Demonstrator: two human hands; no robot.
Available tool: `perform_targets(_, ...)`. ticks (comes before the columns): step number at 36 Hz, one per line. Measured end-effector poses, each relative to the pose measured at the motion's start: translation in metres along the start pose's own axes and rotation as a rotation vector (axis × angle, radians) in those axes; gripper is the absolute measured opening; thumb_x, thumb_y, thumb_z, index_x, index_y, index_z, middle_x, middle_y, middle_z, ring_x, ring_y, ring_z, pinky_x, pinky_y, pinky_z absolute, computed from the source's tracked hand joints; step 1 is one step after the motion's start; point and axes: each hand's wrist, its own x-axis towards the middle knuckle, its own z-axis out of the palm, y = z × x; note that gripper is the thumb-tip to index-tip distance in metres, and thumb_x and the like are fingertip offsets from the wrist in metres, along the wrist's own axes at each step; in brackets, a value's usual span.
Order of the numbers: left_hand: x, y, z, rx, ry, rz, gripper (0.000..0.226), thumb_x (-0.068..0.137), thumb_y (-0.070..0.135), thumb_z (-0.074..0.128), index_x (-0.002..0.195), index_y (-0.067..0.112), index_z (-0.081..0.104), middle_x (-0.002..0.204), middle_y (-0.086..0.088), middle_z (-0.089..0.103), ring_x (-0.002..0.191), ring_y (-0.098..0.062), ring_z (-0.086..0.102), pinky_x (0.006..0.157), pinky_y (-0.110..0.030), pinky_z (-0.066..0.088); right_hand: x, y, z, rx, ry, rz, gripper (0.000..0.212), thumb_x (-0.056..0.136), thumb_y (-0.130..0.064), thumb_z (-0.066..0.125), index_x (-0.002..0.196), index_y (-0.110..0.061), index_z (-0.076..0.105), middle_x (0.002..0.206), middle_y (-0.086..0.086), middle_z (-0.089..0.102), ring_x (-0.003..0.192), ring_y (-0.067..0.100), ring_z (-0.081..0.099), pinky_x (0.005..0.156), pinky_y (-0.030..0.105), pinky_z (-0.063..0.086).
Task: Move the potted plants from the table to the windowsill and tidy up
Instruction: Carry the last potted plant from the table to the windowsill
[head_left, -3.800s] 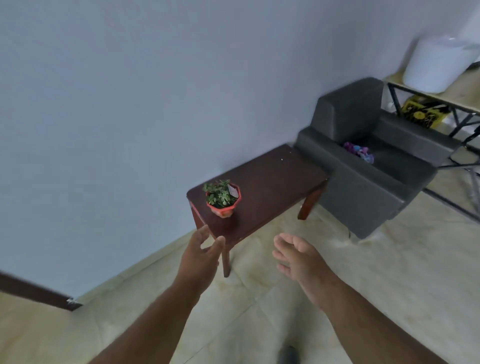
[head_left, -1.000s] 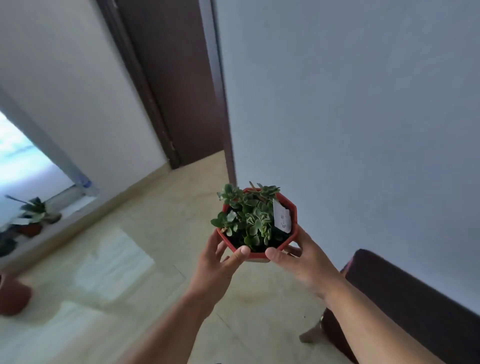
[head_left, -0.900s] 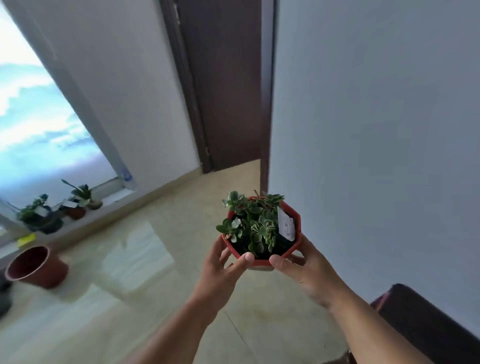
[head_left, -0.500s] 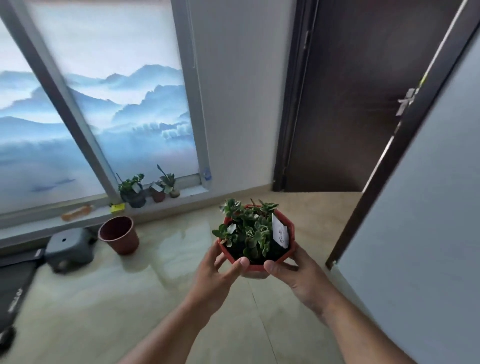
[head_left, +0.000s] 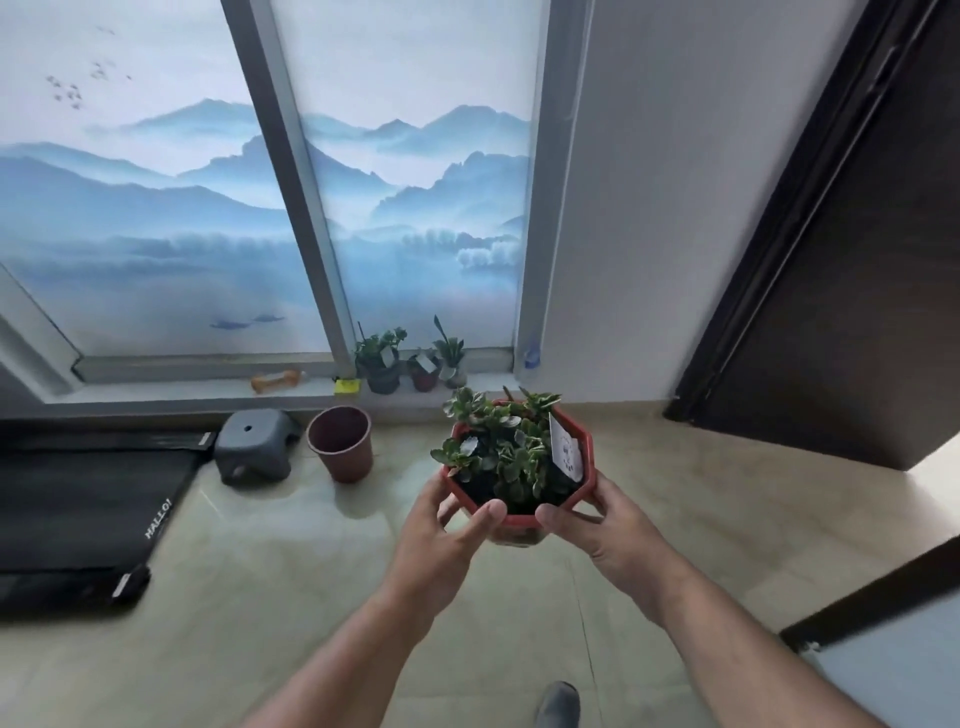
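- Left hand (head_left: 441, 540) and right hand (head_left: 610, 535) clamp the red potted plant (head_left: 519, 467) from both sides, aloft.
- Three plants (head_left: 410, 364) sit on the windowsill (head_left: 171, 391) ahead.

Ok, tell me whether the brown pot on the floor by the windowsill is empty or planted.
Empty, as far as shown: the brown pot stands upright, its dark inside bare, no plant above its rim.

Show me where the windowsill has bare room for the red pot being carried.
The windowsill is bare left of the orange dumbbell. A narrower patch lies between the dumbbell and the yellow note. It is crowded from the note rightward: three small potted plants stand close together there. Both the left hand and right hand hold the red pot.
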Motion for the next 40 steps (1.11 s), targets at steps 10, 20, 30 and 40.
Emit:
perform_targets(10, 0.163, 0.017, 0.006, 0.046, 0.057, -0.038, 0.079, 0.065, 0.053, 0.086, 0.136, 0.038, 0.054, 0.134, 0.009, 0.066, 0.131, -0.011, 0.056, 0.108, -0.046, 0.049, 0.172, -0.026, -0.033, 0.055, -0.091, 0.037, 0.073, 0.076, -0.037, 0.089, 0.14, -0.037, 0.054, 0.127, -0.02, 0.069, 0.117, 0.008, 0.068, 0.078, 0.016, 0.052)
perform_targets(20, 0.284, 0.033, 0.014, 0.017, 0.154, -0.069, 0.062, 0.074, 0.041, 0.086, 0.128, 0.043, 0.055, 0.13, 0.015, 0.067, 0.125, -0.002, 0.059, 0.095, -0.024, 0.053, 0.311, -0.053, -0.054, 0.0, -0.151, 0.093, 0.081, 0.067, -0.045, 0.093, 0.138, -0.042, 0.055, 0.127, -0.02, 0.07, 0.12, 0.011, 0.067, 0.106, 0.038, 0.05)
perform_targets(30, 0.403, 0.026, -0.017, -0.012, 0.148, -0.111, 0.048, 0.077, 0.029, 0.08, 0.113, 0.046, 0.055, 0.116, 0.025, 0.066, 0.109, 0.015, 0.059, 0.075, -0.008, 0.052, 0.432, -0.062, -0.039, -0.031, -0.161, 0.147, 0.078, 0.071, -0.045, 0.091, 0.139, -0.043, 0.053, 0.133, -0.016, 0.066, 0.124, 0.012, 0.063, 0.094, 0.026, 0.05)
perform_targets(40, 0.527, 0.006, -0.049, 0.005, 0.102, -0.162, 0.073, 0.07, 0.045, 0.085, 0.135, 0.039, 0.051, 0.129, 0.021, 0.065, 0.126, 0.003, 0.055, 0.092, -0.017, 0.049, 0.545, -0.066, -0.031, -0.061, -0.094, 0.2, 0.087, 0.066, -0.051, 0.093, 0.142, -0.048, 0.051, 0.134, -0.019, 0.066, 0.127, 0.011, 0.06, 0.105, 0.035, 0.046)
